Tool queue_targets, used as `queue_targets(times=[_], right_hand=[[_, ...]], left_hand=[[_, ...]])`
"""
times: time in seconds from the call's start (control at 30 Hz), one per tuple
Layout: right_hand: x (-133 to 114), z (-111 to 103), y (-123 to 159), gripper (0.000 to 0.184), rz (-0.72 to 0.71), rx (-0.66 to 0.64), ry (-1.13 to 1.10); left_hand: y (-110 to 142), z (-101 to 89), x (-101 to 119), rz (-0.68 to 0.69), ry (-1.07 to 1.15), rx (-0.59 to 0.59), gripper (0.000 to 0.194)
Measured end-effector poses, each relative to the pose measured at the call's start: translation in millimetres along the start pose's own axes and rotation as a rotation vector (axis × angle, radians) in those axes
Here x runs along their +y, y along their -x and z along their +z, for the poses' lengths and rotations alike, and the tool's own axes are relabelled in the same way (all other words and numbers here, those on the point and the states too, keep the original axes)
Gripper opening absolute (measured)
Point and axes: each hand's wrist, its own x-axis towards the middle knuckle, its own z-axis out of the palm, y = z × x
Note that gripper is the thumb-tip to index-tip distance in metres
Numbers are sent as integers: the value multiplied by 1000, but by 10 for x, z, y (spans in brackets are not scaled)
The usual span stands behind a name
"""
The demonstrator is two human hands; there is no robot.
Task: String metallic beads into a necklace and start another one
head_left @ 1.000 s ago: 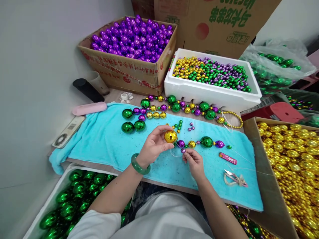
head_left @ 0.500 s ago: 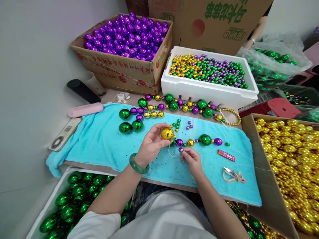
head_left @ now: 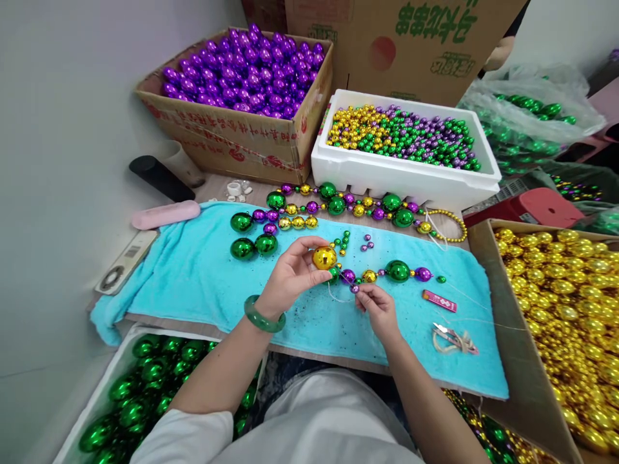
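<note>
Between the thumb and fingers of my left hand (head_left: 294, 270) is a large gold bead (head_left: 324, 258). My right hand (head_left: 380, 309) pinches a small purple bead (head_left: 354, 289) at its fingertips, and a thin clear cord (head_left: 338, 298) loops between the two hands. Behind them a partly strung row of beads runs right across the turquoise towel (head_left: 203, 283), with a big green bead (head_left: 398, 271) and a purple bead (head_left: 423, 274) in it. Small loose green beads (head_left: 345, 243) and small purple beads (head_left: 367, 242) lie beyond my hands.
A finished bead necklace (head_left: 335, 205) lies along the towel's far edge. Scissors (head_left: 449, 335) and a pink packet (head_left: 439, 301) rest at right. Around stand a white foam box (head_left: 401, 173), a carton of purple beads (head_left: 217, 135) and a carton of gold beads (head_left: 507, 322).
My right hand has shifted slightly right with the small purple bead, away from the gold bead. My left hand stays nearly in place. A person's arm at the back has moved.
</note>
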Motion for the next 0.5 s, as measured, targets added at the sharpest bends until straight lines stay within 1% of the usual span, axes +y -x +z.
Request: queue_targets(times=[0.27, 0.43, 0.5], right_hand=[[26, -14, -19, 22, 7, 0, -15], [63, 2, 15, 23, 55, -17, -49], [68, 26, 24, 24, 62, -27, -66]], left_hand=[[5, -20, 17, -14, -4, -43, 40], [-2, -15, -51, 18, -3, 2, 40], [3, -6, -94, 13, -11, -1, 41]])
